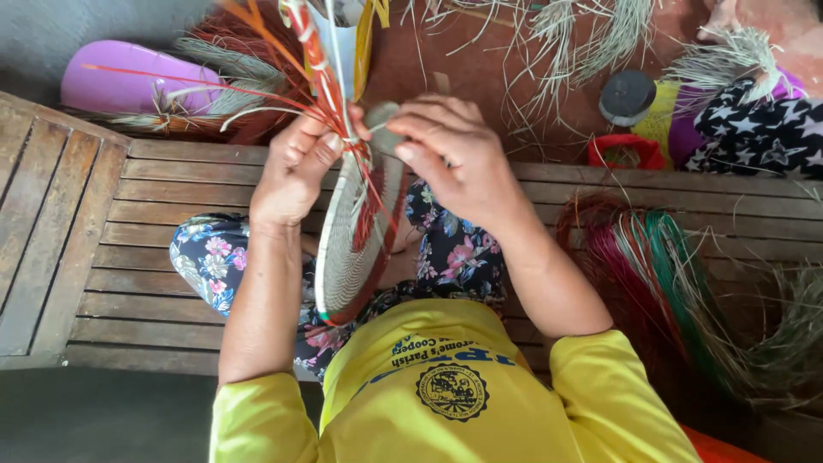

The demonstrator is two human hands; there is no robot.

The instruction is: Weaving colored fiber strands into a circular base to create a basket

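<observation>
A round woven coil disc (347, 257), pale with red and green edging, stands on edge over my lap. My left hand (296, 167) grips its upper rim, where red, orange and pale straw strands (300, 60) fan upward. My right hand (454, 146) pinches the rim and a strand from the other side, fingers closed at the top of the disc. Both hands touch the disc.
I sit on a slatted wooden bench (129, 231). A bundle of red, green and pale dyed straw (660, 266) lies on the bench at my right. A purple slipper (129, 81), loose straw (583, 34), a dark round lid (627, 96) and a small red basket (626, 150) lie on the floor beyond.
</observation>
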